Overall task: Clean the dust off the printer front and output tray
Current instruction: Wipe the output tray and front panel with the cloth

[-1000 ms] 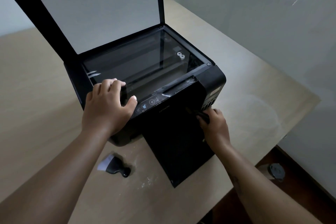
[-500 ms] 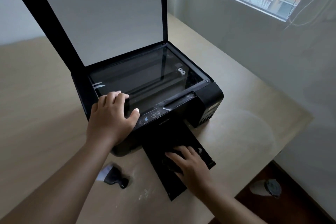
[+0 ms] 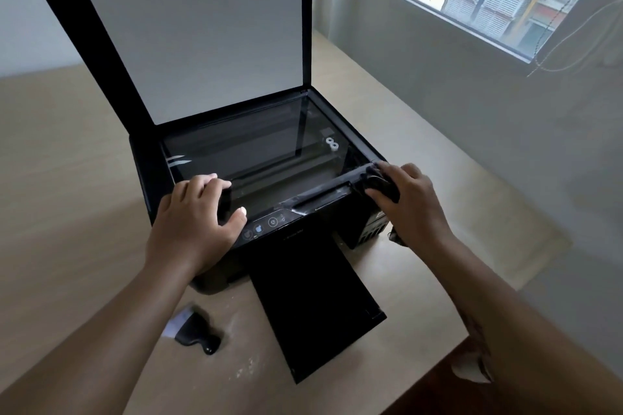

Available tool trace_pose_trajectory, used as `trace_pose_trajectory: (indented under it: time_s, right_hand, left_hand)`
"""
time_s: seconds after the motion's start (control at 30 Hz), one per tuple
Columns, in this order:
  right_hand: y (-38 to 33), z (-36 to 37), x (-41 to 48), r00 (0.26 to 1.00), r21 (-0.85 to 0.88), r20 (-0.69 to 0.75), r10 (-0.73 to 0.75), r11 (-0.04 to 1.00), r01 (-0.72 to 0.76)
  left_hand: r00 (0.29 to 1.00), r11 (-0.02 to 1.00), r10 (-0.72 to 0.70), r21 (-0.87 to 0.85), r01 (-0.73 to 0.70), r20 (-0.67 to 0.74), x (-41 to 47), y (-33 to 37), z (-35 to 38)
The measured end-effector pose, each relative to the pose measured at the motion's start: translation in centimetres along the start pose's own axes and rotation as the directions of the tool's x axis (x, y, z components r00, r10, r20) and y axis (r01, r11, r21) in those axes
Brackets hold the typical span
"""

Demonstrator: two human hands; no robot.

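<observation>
We grip the printer [image 3: 296, 233] with our left hand [image 3: 195, 222]; our right hand [image 3: 416, 209], clutching the cloth [image 3: 382, 187], should wipe lightly.

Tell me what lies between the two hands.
Head view: printer's control buttons and scanner glass edge lie between the left hand and the right hand gripping a cloth.

The black box-shaped plastic printer [image 3: 300, 234] stands on the pale wooden desk [image 3: 67, 178], with its flat white-lined scanner lid [image 3: 188, 40] raised at the back and its flat black output tray [image 3: 317, 307] reaching forward over the desk. A small black-handled scraper [image 3: 194, 333] lies on the desk left of the tray, before the printer. The left hand [image 3: 192, 222] holds the printer's front left corner, and the right hand [image 3: 414, 205] holds a dark crumpled cloth [image 3: 381, 185] on the front right corner.
</observation>
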State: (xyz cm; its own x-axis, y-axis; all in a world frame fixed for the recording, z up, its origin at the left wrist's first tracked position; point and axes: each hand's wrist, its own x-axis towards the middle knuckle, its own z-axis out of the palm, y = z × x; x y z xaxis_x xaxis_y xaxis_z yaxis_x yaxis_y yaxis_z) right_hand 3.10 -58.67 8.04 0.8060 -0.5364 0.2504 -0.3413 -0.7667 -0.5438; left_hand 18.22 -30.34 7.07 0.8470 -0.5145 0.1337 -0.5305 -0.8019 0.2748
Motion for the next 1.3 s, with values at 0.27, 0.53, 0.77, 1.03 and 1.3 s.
trace_pose_trajectory:
  time_s: [0.27, 0.53, 0.77, 1.03, 1.3]
  right_hand:
    - [-0.1, -2.0, 2.2, 0.977, 0.295, 0.199, 0.080, 0.946, -0.137]
    - [1.6, 0.7, 1.4, 0.989, -0.200, 0.033, -0.142, 0.969, 0.146]
    - [-1.8, 2.6, 1.2, 0.949, -0.095, -0.065, -0.307, 0.949, 0.300]
    - [-0.5, 2.5, 1.7, 0.966, -0.092, -0.126, -0.226, 0.972, 0.215]
    - [-5.0, 4.5, 0.1, 0.901, 0.101, 0.099, -0.422, 0.905, 0.413]
  left_hand:
    - [1.000, 1.000, -0.018, -0.004, 0.018, -0.010, 0.0, 0.1, -0.2]
    - [0.999, 0.999, -0.040, 0.014, 0.041, -0.026, 0.0, 0.4, -0.1]
    - [0.999, 0.998, -0.044, 0.054, 0.045, -0.020, 0.2, 0.7, -0.1]
    - [0.999, 0.997, -0.039, 0.067, 0.042, -0.035, 0.0, 0.6, 0.0]
    - [0.999, 0.997, -0.027, 0.066, 0.029, -0.028, 0.1, 0.4, 0.1]
